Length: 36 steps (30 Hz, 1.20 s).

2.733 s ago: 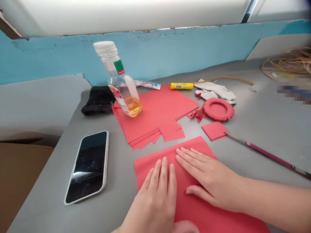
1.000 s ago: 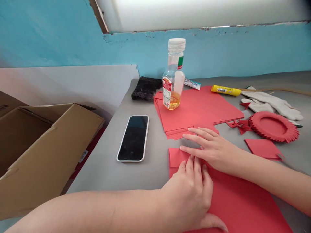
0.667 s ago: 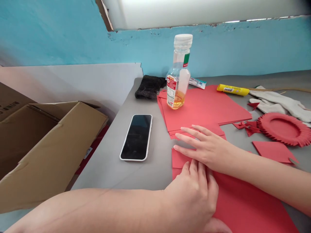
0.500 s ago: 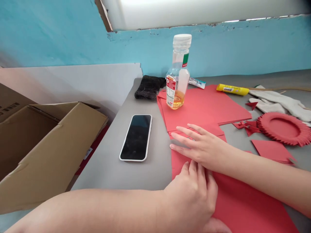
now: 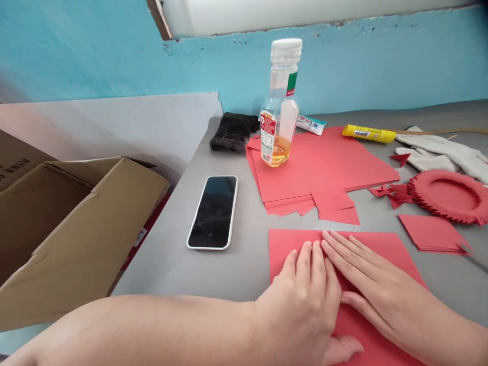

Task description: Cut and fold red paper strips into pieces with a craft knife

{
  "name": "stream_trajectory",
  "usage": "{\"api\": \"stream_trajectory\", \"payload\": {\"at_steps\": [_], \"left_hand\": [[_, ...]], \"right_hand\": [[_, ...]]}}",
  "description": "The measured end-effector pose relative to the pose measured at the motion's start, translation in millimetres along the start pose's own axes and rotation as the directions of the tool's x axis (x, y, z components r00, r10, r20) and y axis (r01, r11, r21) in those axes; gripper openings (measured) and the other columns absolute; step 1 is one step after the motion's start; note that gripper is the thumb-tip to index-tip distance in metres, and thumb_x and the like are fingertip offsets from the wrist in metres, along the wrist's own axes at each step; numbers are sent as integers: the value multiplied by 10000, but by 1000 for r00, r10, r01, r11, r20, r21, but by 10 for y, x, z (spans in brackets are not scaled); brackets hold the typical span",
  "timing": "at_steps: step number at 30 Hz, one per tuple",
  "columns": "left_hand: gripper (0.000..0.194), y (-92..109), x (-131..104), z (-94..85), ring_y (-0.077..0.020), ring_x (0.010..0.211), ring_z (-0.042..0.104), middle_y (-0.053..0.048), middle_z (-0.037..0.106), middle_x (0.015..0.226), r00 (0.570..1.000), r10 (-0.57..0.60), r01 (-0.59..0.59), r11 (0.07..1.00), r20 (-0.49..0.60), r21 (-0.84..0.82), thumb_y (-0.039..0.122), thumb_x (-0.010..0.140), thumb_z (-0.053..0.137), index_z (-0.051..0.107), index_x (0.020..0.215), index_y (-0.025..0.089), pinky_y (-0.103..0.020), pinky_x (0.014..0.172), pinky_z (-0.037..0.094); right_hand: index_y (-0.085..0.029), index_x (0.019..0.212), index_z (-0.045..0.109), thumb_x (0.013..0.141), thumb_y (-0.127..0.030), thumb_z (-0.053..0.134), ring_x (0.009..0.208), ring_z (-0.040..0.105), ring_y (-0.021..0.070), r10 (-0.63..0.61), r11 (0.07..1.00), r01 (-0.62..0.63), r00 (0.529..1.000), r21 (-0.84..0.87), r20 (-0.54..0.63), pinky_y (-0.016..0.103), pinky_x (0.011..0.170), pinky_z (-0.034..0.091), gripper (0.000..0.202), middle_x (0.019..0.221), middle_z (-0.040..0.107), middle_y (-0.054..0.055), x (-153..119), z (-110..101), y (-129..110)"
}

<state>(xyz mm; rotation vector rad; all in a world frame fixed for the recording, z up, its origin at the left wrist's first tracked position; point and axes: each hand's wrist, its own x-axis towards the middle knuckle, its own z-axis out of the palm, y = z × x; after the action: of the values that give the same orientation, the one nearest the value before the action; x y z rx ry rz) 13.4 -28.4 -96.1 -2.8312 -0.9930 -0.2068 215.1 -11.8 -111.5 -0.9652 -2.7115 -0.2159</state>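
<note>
A red paper sheet lies on the grey table in front of me, its far edge showing past my fingertips. My left hand rests on it palm down, fingers stretched forward and thumb out to the right. Beside it my right hand lies flat on the same sheet, its long fingers side by side and pointing to the upper left. The fingertips of the right hand come close to the left hand's fingers. Both hands cover the sheet's middle, and whether it is folded there I cannot tell.
Beyond are a stack of red paper, a bottle standing on it and a yellow tube. A phone lies left, near a cardboard box. At right are gloves, a ruffled red disc and small red papers.
My right hand has drawn back toward me and to the right, its spread fingers coming together beside the left hand. The sheet's far edge is now uncovered. My left hand stays in place.
</note>
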Motion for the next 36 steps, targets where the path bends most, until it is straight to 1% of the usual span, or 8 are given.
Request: {"api": "stream_trajectory", "payload": {"at_steps": [7,10,13,18,25,29,32,36], "left_hand": [[797,-124,49,-25,-395,1336,142,-252,231,1431,989,19,15,972,144,-233,633,841,255,346,1332,11,-516,1076,143],[826,-138,50,4,-379,1349,73,-254,147,1453,987,27,18,960,158,-279,635,841,244,269,1373,3,-509,1087,111],[834,-142,34,26,-377,1350,58,-248,143,1456,987,47,1,954,155,-299,639,843,235,246,1385,6,-513,1081,133],[841,-179,25,63,-381,1344,126,-234,207,1446,990,42,-2,958,133,-288,678,816,275,315,1370,47,-530,1067,169],[861,-282,77,30,-350,1316,263,-190,295,1428,992,23,7,969,121,-245,781,729,299,464,1283,144,-503,1011,291],[864,-333,105,1,-347,1287,318,-182,330,1413,993,41,-17,976,106,-217,801,713,289,494,1255,160,-495,983,319],[876,-353,125,-11,-353,1264,349,-195,337,1406,993,63,-43,980,100,-193,817,698,272,509,1238,169,-500,950,339],[886,-354,149,-32,-358,1220,401,-218,344,1394,993,66,-49,985,97,-165,822,691,269,523,1221,159,-496,921,357]], "right_hand": [[-68,1416,202,869,-302,428,1313,284,228,29,999,-31,997,26,69,394,988,433,636,1416,325,115,39,-36,2],[-55,1387,277,872,-296,426,1325,253,225,37,999,-40,995,32,90,398,1006,412,588,1419,316,117,48,-66,-5],[-38,1367,312,878,-294,414,1330,237,228,50,997,-57,991,49,128,411,1031,379,562,1422,305,126,59,-83,-8],[-24,1362,316,878,-309,415,1333,227,231,81,987,-102,982,121,170,416,1059,339,570,1424,298,137,85,-106,-16],[-58,1353,350,884,-338,402,1300,314,220,119,972,-142,985,185,129,434,1086,280,548,1393,375,117,117,-117,15],[-64,1322,404,875,-337,427,1269,367,238,106,986,-115,991,120,84,456,1072,287,524,1343,447,125,71,-130,93],[-73,1284,461,870,-346,447,1285,335,265,145,989,-145,989,6,39,466,1055,300,496,1308,488,133,8,-143,168],[-79,1247,504,870,-364,450,1304,292,291,115,988,-114,993,-104,5,509,1078,211,476,1303,495,135,-35,-166,235]]}}
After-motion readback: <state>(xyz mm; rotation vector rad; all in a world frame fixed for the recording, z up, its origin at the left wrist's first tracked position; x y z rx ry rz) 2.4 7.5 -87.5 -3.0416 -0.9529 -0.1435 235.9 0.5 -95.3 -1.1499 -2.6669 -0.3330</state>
